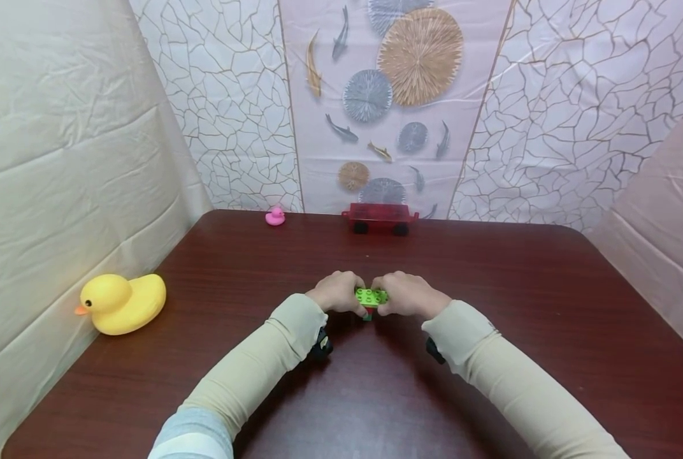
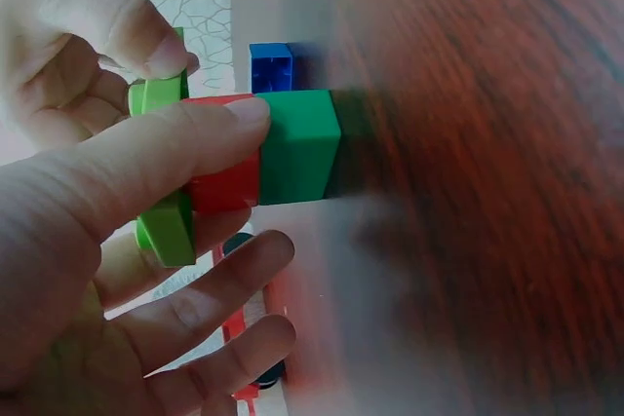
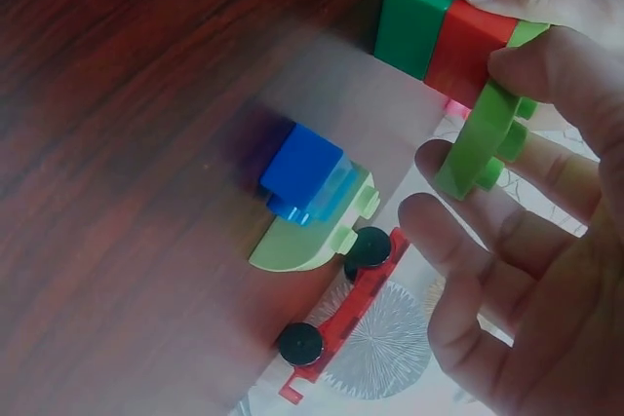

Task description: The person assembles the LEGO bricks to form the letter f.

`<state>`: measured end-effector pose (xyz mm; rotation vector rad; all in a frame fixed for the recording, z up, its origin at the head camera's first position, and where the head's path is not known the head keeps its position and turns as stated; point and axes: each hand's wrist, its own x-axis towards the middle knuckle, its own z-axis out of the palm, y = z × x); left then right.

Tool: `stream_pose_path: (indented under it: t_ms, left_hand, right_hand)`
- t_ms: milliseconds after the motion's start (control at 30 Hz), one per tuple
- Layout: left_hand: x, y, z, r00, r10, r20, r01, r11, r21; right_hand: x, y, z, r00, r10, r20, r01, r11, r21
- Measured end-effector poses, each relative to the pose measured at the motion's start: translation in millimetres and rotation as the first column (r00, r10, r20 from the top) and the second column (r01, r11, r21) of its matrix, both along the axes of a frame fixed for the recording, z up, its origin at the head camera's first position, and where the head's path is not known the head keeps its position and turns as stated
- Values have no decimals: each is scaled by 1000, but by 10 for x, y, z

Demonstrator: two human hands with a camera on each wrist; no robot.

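Both hands are at a small stack of toy building bricks near the middle of the table. The stack has a dark green brick (image 2: 300, 146) at the bottom, a red brick (image 2: 226, 192) above it and a lime-green studded plate (image 1: 370, 295) on top. My left hand (image 1: 337, 292) grips the stack, its thumb across the red brick and the tip at the dark green one. My right hand (image 1: 407, 294) pinches the lime-green plate, with its other fingers spread. In the left wrist view the dark green brick's underside is close over the tabletop.
Beyond the hands, a blue brick (image 3: 304, 158) sits by a pale green curved piece (image 3: 307, 241); the hands hide both in the head view. A red toy wagon (image 1: 380, 217) and pink duck (image 1: 275, 217) stand at the far edge. A yellow duck (image 1: 123, 305) sits at the left edge.
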<state>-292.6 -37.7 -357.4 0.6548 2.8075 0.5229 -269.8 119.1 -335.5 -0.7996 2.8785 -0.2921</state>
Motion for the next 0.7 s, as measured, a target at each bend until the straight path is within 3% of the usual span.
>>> stream_pose_path:
  t_ms: [300, 700]
  left_hand:
    - [12, -11, 124, 998, -59, 9, 58, 996, 61]
    - [-31, 19, 143, 997, -69, 37, 67, 997, 50]
  right_hand:
    - [-22, -19, -10, 1000, 15, -12, -15, 1000, 14]
    - [-39, 44, 38, 1000, -3, 3, 3, 998, 61]
